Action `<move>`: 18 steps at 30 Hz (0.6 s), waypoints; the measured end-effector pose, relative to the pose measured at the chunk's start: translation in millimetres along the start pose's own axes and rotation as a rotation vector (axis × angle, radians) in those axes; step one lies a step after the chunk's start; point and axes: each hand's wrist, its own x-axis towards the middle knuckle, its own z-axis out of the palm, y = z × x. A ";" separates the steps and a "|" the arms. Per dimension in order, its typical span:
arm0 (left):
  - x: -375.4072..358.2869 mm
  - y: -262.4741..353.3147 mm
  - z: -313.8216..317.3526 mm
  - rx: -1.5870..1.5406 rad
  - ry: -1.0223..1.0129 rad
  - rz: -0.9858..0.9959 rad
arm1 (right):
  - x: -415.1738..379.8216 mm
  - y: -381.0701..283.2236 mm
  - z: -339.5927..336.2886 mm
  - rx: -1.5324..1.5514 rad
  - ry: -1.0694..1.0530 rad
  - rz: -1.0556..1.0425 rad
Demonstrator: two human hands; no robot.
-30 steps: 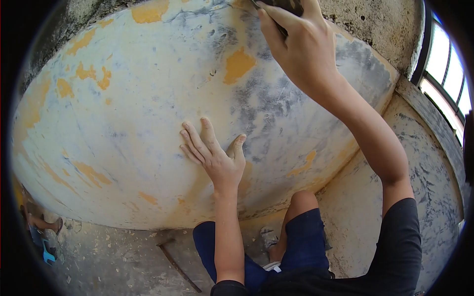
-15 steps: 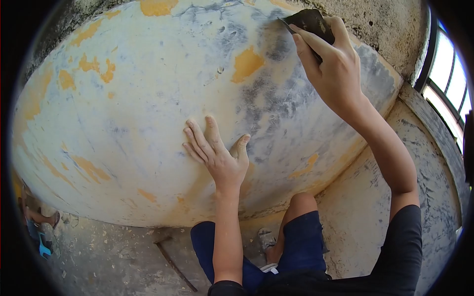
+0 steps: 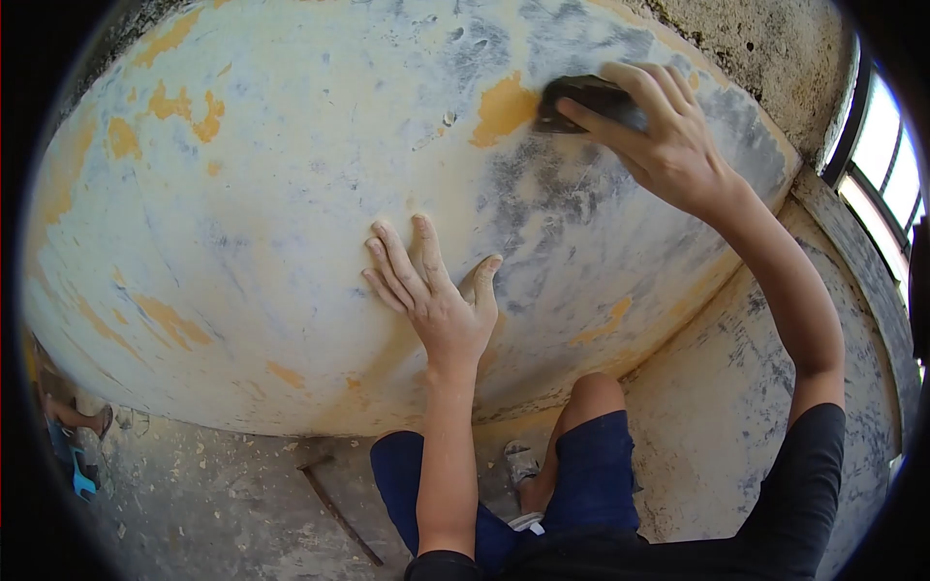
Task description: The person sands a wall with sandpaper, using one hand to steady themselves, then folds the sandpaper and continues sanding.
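A large curved pale surface (image 3: 291, 194) with orange and dark grey patches fills most of the view. My left hand (image 3: 436, 290) lies on its middle with fingers spread, holding nothing. At the upper right, my right hand (image 3: 664, 131) is closed around a dark block (image 3: 591, 105), which lies against the surface just right of an orange patch (image 3: 505, 108). The block is slightly blurred, and its underside is hidden.
A hammer-like tool (image 3: 334, 508) lies on the grey floor (image 3: 232, 513) below. Another person's foot (image 3: 100, 419) and a blue object (image 3: 83, 474) show at the far left. A barred window (image 3: 882, 145) is at the right, beside a rough wall (image 3: 765, 58).
My right hand has moved down the surface with the dark block, which now lies flatter. My left hand keeps its place, and the view has shifted slightly.
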 end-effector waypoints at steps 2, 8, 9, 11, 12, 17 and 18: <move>2.7 1.4 -0.6 -0.003 -0.003 -0.012 | 28.2 -8.9 14.2 0.023 0.035 -0.020; 3.5 2.6 1.4 -0.014 0.022 -0.020 | 36.6 -20.1 27.2 0.081 0.144 -0.118; 3.0 2.9 0.5 -0.014 0.015 -0.019 | 20.8 -16.6 21.4 0.082 0.140 -0.117; 2.5 3.3 0.2 -0.017 0.014 -0.021 | -6.5 -7.8 8.7 0.028 0.053 -0.096; 2.0 2.6 0.1 -0.009 0.013 -0.016 | -13.3 -7.0 5.5 0.022 0.020 -0.069; 2.4 3.0 -1.3 -0.003 -0.002 -0.016 | 33.1 -20.0 27.0 0.039 0.106 -0.068; 2.8 3.8 -1.5 -0.005 0.002 -0.019 | 42.4 -23.3 30.4 0.062 0.154 -0.068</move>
